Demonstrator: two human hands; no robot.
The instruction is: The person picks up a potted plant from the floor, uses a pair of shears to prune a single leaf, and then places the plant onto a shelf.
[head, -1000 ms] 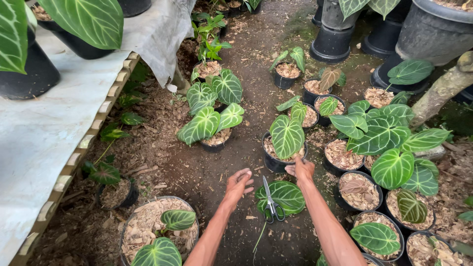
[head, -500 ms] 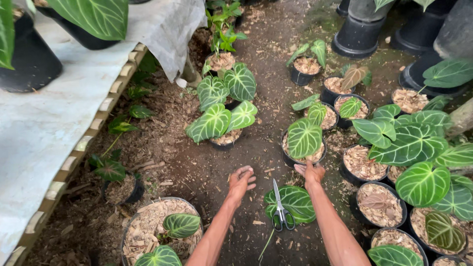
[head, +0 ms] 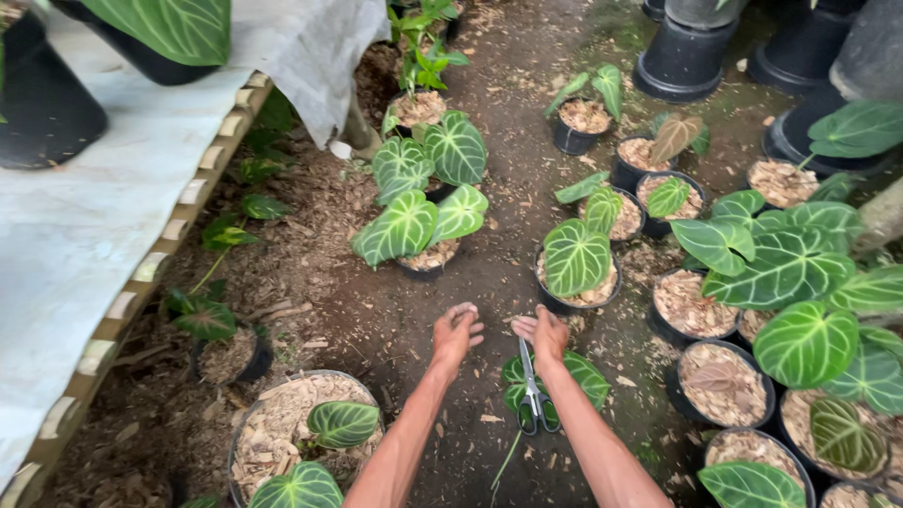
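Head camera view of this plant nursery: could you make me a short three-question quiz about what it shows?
1. True or false: the scissors lie on a cut green leaf on the ground.
2. Which hand is nearer the scissors? A) left hand B) right hand
3. Fill in: the potted plant just beyond the hands sits in a ____ pot.

Key: 1 true. 2 B; the scissors lie right below the right wrist. 3 black. Both hands are empty, fingers loosely spread over the bare soil.
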